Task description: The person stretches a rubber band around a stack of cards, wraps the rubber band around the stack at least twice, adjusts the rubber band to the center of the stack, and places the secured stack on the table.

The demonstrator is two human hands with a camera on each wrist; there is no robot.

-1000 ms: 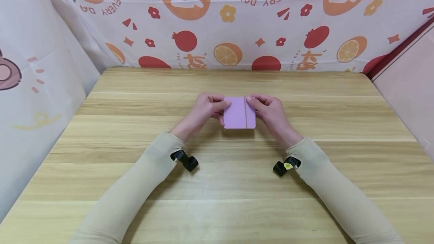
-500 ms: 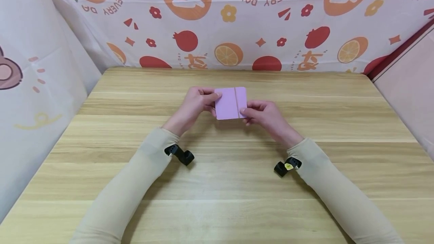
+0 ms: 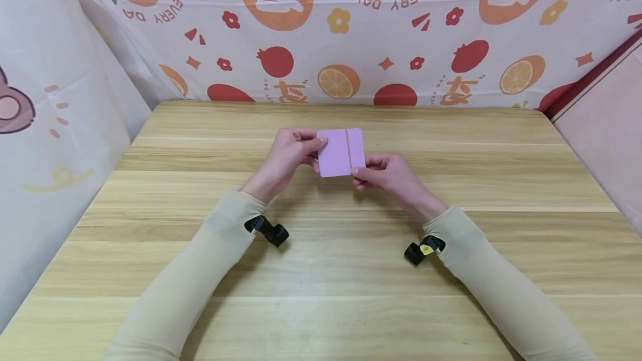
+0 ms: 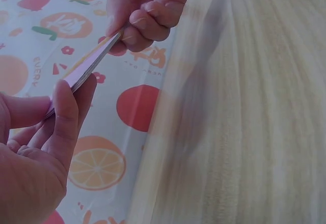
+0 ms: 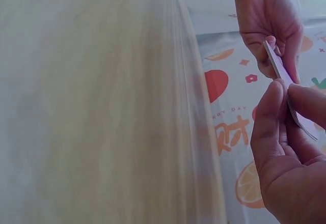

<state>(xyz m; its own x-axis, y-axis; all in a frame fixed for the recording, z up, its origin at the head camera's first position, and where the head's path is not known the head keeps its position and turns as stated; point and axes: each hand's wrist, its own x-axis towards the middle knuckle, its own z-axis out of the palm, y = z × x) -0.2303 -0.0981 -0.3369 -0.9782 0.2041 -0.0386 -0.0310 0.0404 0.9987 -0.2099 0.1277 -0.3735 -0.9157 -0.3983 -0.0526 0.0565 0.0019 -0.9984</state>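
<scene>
A thin stack of square purple cards (image 3: pixel 332 155) is held up over the table, its face turned towards the head camera. A tan rubber band (image 3: pixel 348 146) runs down it, right of the middle. My left hand (image 3: pixel 288 152) pinches the stack's left side, thumb on the face and fingers behind. At the lower right corner, my right hand (image 3: pixel 391 176) grips it, the thumb at the band's lower end. Seen edge-on in the left wrist view, the card stack (image 4: pixel 84 71) shows layered edges between both hands.
A wood-grain table (image 3: pixel 321 272) lies beneath both hands. Behind it hangs a white cloth (image 3: pixel 301 43) printed with fruit. Another white cloth (image 3: pixel 75 71) hangs at the left. Black wrist cameras sit on both sleeves.
The card stack has shifted left and farther away, tilting slightly. My right hand has slid from its upper right down to the lower right corner, its thumb now at the band. My left hand keeps hold.
</scene>
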